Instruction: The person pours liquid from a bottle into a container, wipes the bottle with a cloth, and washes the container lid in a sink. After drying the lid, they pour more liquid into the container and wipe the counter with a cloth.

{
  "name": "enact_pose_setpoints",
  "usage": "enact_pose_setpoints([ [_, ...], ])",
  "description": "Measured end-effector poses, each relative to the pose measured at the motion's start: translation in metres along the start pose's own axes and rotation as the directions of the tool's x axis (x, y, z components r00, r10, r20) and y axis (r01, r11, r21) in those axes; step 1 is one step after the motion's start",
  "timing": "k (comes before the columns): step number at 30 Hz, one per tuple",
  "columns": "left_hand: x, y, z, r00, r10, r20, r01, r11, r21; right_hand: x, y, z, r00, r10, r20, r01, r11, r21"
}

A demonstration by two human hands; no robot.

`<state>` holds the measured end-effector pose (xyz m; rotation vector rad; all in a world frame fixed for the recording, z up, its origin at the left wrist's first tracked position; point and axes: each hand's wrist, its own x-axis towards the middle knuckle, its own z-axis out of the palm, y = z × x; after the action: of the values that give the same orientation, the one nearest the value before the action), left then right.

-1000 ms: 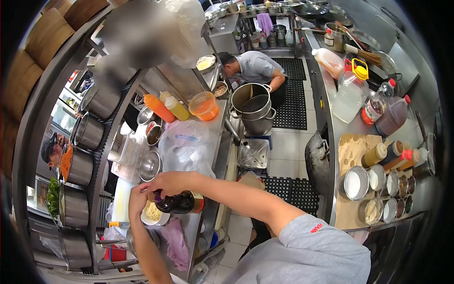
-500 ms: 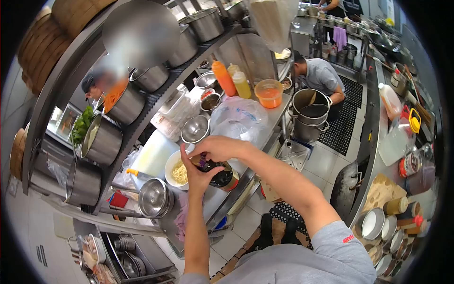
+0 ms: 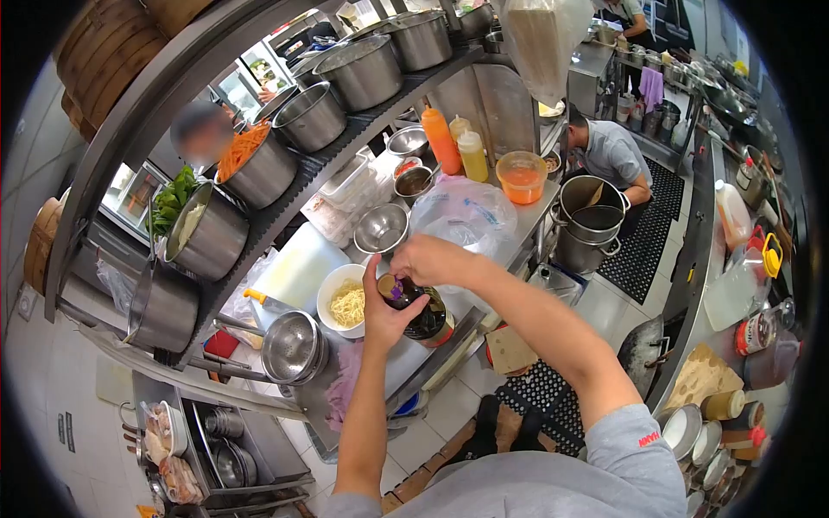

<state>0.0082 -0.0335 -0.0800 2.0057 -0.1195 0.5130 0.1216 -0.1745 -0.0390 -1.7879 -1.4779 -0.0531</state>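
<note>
A dark glass bottle (image 3: 429,324) with a red-and-gold label stands on the counter before me. My left hand (image 3: 387,312) is curved around its neck, thumb on the near side. A brownish cap (image 3: 386,286) and a bit of purple show between my hands. My right hand (image 3: 436,262) is closed at the bottle's top, its fingertips hidden. To the left of the bottle, a white bowl (image 3: 325,315) holds pale noodles (image 3: 348,306). A metal bowl (image 3: 381,229) sits just beyond my hands, beside a clear plastic bag (image 3: 462,211).
Nested metal strainers (image 3: 294,347) and a pink cloth (image 3: 345,384) lie at the counter's left end. Above runs a shelf (image 3: 285,203) of steel pots. Squeeze bottles (image 3: 442,142) and an orange tub (image 3: 522,177) stand farther back. A person (image 3: 609,151) crouches by large pots (image 3: 591,207).
The view has shifted, so the scene sits farther right in the frame. Both hands stay at the bottle's top; the right hand's fingers have curled more tightly.
</note>
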Motion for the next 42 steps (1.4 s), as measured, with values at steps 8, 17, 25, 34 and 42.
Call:
enact_pose_setpoints([
  [8, 0.006, 0.011, -0.008, 0.994, -0.101, 0.036, 0.101, 0.995, 0.024, -0.104, -0.025, 0.037, 0.934, 0.060, -0.353, -0.125, 0.979, -0.162],
  [17, 0.001, -0.011, -0.019, 0.984, -0.166, 0.068, 0.173, 0.979, -0.108, -0.147, -0.058, 0.083, 0.574, 0.637, -0.514, -0.463, 0.771, 0.438],
  [25, -0.010, -0.009, -0.027, 0.978, -0.198, 0.066, 0.208, 0.894, -0.397, -0.174, -0.044, 0.111, 0.872, 0.486, -0.055, -0.459, 0.852, 0.251],
  [34, -0.006, 0.037, -0.036, 0.999, -0.008, -0.037, 0.016, 0.977, 0.212, -0.118, -0.074, 0.071, 0.720, 0.664, -0.199, -0.555, 0.724, 0.410],
  [42, 0.035, 0.075, -0.066, 0.854, 0.079, 0.515, -0.414, 0.703, 0.578, -0.075, -0.030, 0.081, 0.814, 0.504, -0.288, -0.381, 0.838, 0.390],
])
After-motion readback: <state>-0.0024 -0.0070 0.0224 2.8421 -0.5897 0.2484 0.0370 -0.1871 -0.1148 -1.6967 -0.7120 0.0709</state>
